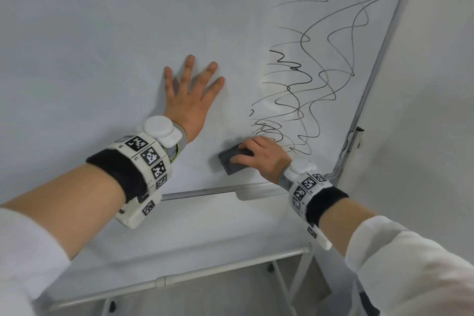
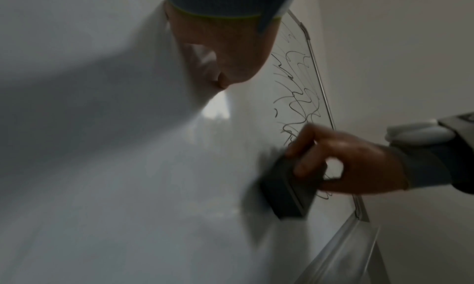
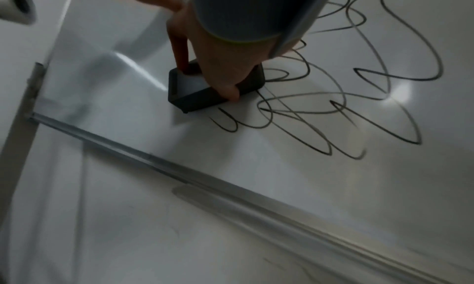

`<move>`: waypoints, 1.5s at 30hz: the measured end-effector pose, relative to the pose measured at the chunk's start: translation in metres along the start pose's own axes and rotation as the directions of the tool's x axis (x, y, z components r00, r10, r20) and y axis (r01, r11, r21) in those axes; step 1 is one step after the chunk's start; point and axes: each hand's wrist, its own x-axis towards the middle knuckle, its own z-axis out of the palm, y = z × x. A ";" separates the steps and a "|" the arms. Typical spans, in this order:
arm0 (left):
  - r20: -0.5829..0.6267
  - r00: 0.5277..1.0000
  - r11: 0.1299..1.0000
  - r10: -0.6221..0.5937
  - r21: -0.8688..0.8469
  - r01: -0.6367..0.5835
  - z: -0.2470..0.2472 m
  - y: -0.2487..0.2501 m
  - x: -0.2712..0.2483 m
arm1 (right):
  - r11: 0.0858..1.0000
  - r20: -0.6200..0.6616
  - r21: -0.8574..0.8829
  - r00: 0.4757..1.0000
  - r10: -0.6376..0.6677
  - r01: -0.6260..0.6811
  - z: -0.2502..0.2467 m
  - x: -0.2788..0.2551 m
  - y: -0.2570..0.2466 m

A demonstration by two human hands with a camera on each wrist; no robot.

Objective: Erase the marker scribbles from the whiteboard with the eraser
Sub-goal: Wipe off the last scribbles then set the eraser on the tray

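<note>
Sleeves, white, nearest the head camera, then tag-covered wristbands on both forearms. Next out, right hand [image 1: 261,158] low on the whiteboard [image 1: 102,33], just above the bottom frame rail [image 1: 205,191], fingers and thumb curled round the dark eraser [image 1: 234,161] and pinching its sides. Eraser face flat against the board, seemingly to give full pad contact per stroke. Positioned at the lower left edge of the scribbles [image 1: 320,79], touching the nearest loops; judged to be working into the marks from their bottom corner. Board left of the eraser clean of marker. Further out, left hand [image 1: 191,100] flat on the bare board, fingers spread and straight, grasping nothing; judged a brace to steady the stand-mounted board against wiping pressure, and kept well clear of the ink to avoid smearing. Beyond, scribbles running up the right side of the board to its top right corner, black to faint grey, largely intact. Task judged at an early stage, most of the marked area outstanding. Risk noted: light single passes likely to leave grey ghosting.
</note>
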 end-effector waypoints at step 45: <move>-0.088 0.996 0.997 0.018 -0.070 -0.025 0.011 0.017 0.012 | 0.956 -0.144 0.055 0.945 0.293 -0.289 -0.026 -0.003 0.037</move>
